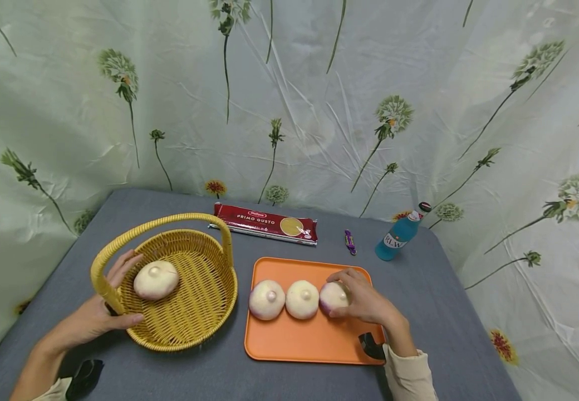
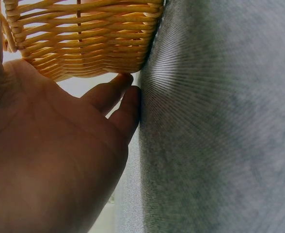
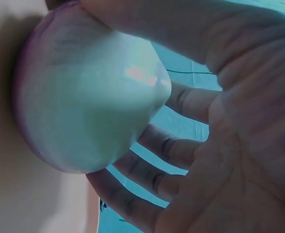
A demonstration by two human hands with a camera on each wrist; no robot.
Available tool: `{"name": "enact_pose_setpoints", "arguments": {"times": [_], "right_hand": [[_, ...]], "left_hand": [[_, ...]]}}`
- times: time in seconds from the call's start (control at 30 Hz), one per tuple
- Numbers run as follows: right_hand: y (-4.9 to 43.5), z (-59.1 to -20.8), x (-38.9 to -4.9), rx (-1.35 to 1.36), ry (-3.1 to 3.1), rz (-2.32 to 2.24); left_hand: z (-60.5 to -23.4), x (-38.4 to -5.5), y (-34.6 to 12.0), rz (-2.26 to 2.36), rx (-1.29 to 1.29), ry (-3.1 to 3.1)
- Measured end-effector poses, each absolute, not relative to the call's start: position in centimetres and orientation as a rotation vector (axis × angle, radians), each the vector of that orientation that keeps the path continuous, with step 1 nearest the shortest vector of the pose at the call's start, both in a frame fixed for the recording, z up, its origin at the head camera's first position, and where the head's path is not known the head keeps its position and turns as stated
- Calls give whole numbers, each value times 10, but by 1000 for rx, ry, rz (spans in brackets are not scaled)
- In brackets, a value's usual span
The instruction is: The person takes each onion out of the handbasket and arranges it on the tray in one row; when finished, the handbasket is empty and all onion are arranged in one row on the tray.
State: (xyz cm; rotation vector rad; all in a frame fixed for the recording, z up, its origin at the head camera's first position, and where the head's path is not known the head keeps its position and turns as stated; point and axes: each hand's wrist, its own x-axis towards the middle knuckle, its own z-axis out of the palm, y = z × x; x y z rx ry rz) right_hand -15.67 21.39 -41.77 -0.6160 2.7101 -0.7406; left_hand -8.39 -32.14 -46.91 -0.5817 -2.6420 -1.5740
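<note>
From my remote station I see the right hand [image 1: 367,301] gripping the rightmost white-and-purple bulb [image 1: 332,301] between thumb and curled fingers, on an orange tray [image 1: 299,342]. Its wrist crosses the tray's right edge. Two more bulbs [image 1: 302,299] sit directly left in a row, the middle one just beside the gripped bulb; orange surface stretches between the row and the tray's near edge. A narrow gray strip of table [image 1: 219,379] separates tray and yellow basket [image 1: 204,284]. The left hand [image 1: 96,314], thumb and fingers spread apart, rests along the basket's left rim. Inside, another bulb [image 1: 156,280] lies leftward, beneath the arched handle; woven floor shows to its right.
</note>
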Motion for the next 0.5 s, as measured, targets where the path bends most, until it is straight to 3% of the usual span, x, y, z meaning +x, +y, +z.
{"name": "enact_pose_setpoints", "arguments": {"times": [0.5], "right_hand": [[214,-416,-157,-679,2705,-737]], "left_hand": [[-470,-84,-322,-1587,-561,-2652]]}}
